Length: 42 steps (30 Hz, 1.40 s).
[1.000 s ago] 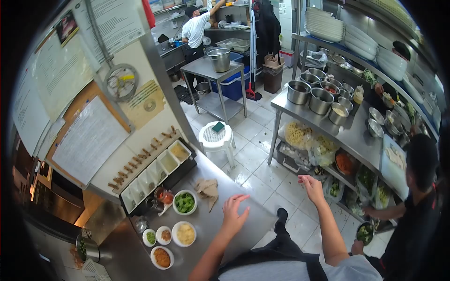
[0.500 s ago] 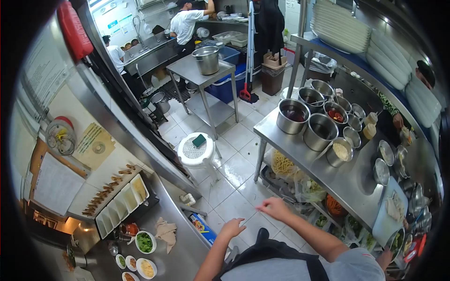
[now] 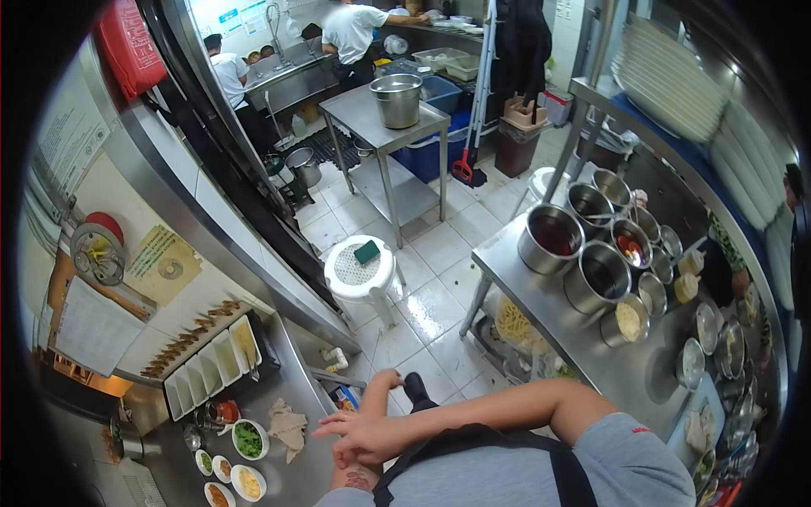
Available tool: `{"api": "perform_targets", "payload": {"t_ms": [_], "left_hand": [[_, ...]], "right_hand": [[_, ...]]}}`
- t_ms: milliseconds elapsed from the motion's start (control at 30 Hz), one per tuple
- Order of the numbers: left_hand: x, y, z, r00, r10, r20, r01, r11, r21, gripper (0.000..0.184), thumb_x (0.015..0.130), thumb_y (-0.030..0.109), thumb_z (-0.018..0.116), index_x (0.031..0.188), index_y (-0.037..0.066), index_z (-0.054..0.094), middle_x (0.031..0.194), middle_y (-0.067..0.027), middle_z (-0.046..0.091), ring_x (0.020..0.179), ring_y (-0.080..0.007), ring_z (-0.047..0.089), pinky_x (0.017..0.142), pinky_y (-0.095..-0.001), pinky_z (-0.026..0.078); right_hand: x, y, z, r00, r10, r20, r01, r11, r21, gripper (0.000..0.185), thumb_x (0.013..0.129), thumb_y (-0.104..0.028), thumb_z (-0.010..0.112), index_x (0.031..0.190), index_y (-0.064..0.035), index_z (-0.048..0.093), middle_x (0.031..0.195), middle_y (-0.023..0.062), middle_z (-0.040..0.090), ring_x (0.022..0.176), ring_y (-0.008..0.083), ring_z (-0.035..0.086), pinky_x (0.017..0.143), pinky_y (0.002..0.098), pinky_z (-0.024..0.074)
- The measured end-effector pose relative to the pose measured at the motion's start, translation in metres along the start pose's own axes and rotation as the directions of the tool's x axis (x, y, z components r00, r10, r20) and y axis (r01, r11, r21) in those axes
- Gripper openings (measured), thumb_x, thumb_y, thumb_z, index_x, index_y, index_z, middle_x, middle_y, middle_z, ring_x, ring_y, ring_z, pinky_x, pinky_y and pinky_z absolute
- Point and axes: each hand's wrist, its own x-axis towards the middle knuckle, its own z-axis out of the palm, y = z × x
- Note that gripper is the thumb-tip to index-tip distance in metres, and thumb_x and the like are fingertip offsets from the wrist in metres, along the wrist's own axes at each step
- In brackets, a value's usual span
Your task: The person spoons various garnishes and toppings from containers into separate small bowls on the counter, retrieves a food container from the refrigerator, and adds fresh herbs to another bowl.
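My right arm crosses in front of my body, and my right hand lies over my left forearm with its fingers spread. Nothing is in it. Whether its fingertips press on the forearm, I cannot tell. Beyond it my left hand points forward, partly hidden by the right one, with loosely extended fingers and nothing visible in it. Nearest to the hands, on the steel counter at left, lie a crumpled beige cloth and white bowls, among them a bowl of chopped greens and a bowl of yellow shreds.
A white stool with a green sponge stands ahead on the tiled floor. At right, a steel table bears several metal pots. A large pot sits on a small table further back. Co-workers stand near the sink and at far right.
My right hand has swung left across my body, over my left forearm. My left hand has moved left and slightly forward. The view has turned somewhat; the co-worker at the back has lowered an arm.
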Motion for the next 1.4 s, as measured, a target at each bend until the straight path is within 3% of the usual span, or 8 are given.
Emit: {"api": "perform_targets", "payload": {"t_ms": [233,333,400,500,567,700,1133,1400], "left_hand": [[-0.002,-0.012,-0.179,0.895,-0.293,-0.336,0.242,0.952,-0.187,0.041,0.078,0.028,0.069,0.118,0.016,0.068,0.108,-0.0134,0.070,0.094,-0.0267,0.068,0.087,-0.0361,0.053],[0.010,-0.049,-0.177,0.944,-0.029,-0.328,-0.141,0.865,-0.481,0.046,0.077,0.027,0.064,0.121,0.013,0.066,0.104,-0.0148,0.070,0.096,-0.0249,0.067,0.089,-0.0386,0.051],[0.045,-0.037,-0.216,0.993,-0.086,-0.084,0.032,0.861,-0.507,0.048,0.077,0.028,0.064,0.122,0.012,0.066,0.103,-0.0134,0.070,0.096,-0.0224,0.067,0.088,-0.0382,0.051],[0.083,-0.013,-0.257,0.963,-0.212,0.168,0.254,0.921,-0.296,0.051,0.075,0.031,0.066,0.123,0.012,0.065,0.108,-0.0145,0.069,0.101,-0.0237,0.066,0.090,-0.0375,0.050],[0.107,-0.009,-0.265,0.988,-0.007,-0.156,-0.013,0.992,-0.122,0.040,0.078,0.030,0.069,0.113,0.013,0.071,0.101,-0.0120,0.071,0.082,-0.0225,0.068,0.071,-0.0333,0.055],[0.162,0.002,-0.284,0.999,0.009,0.044,0.003,0.967,-0.254,0.041,0.075,0.035,0.069,0.113,0.018,0.071,0.107,-0.0130,0.070,0.095,-0.0289,0.067,0.084,-0.0375,0.053],[0.183,-0.002,-0.285,0.965,-0.061,0.255,0.127,0.960,-0.249,0.042,0.077,0.036,0.063,0.112,0.014,0.072,0.084,-0.0061,0.072,0.072,-0.0158,0.066,0.070,-0.0332,0.053],[0.258,0.006,-0.295,0.786,-0.043,0.617,-0.196,0.929,0.314,0.038,0.080,0.037,0.065,0.106,0.011,0.073,0.095,-0.0102,0.072,0.080,-0.0245,0.067,0.075,-0.0392,0.053]], "right_hand": [[0.052,0.058,-0.107,0.995,-0.075,0.068,0.094,0.939,-0.330,0.025,0.075,-0.008,0.066,0.098,-0.0170,0.066,0.144,0.0181,0.038,0.141,0.0411,0.024,0.110,0.0641,0.0225],[0.033,0.131,-0.154,0.996,0.087,0.023,-0.053,0.773,-0.632,0.044,0.074,-0.008,0.065,0.115,-0.0226,0.062,0.145,0.0183,0.036,0.141,0.0407,0.025,0.111,0.0650,0.0200],[0.003,0.147,-0.191,0.942,0.308,-0.129,-0.306,0.639,-0.706,0.054,0.071,-0.008,0.066,0.122,-0.0239,0.060,0.145,0.0191,0.036,0.137,0.0408,0.031,0.110,0.0637,0.0226],[-0.054,0.158,-0.244,0.728,0.518,-0.450,-0.684,0.496,-0.535,0.064,0.067,-0.007,0.066,0.128,-0.0228,0.058,0.144,0.0208,0.038,0.130,0.0395,0.040,0.107,0.0592,0.0287],[-0.106,0.156,-0.271,0.570,0.505,-0.648,-0.820,0.397,-0.412,0.059,0.071,-0.008,0.065,0.128,-0.0202,0.058,0.139,0.0214,0.044,0.129,0.0389,0.040,0.106,0.0543,0.0314],[-0.165,0.127,-0.301,0.121,0.488,-0.864,-0.954,0.298,0.035,0.042,0.079,-0.012,0.065,0.120,-0.0151,0.063,0.128,0.0206,0.055,0.121,0.0391,0.047,0.103,0.0452,0.0383],[-0.152,0.164,-0.407,0.211,0.453,-0.866,-0.868,0.493,0.047,0.028,0.083,-0.010,0.063,0.111,-0.0109,0.067,0.109,0.0118,0.067,0.106,0.0308,0.058,0.095,0.0388,0.0450],[-0.168,0.151,-0.431,0.076,0.329,-0.941,-0.874,0.477,0.096,0.025,0.082,-0.005,0.063,0.106,-0.0069,0.069,0.106,0.0129,0.067,0.102,0.0312,0.060,0.091,0.0379,0.0464]]}}
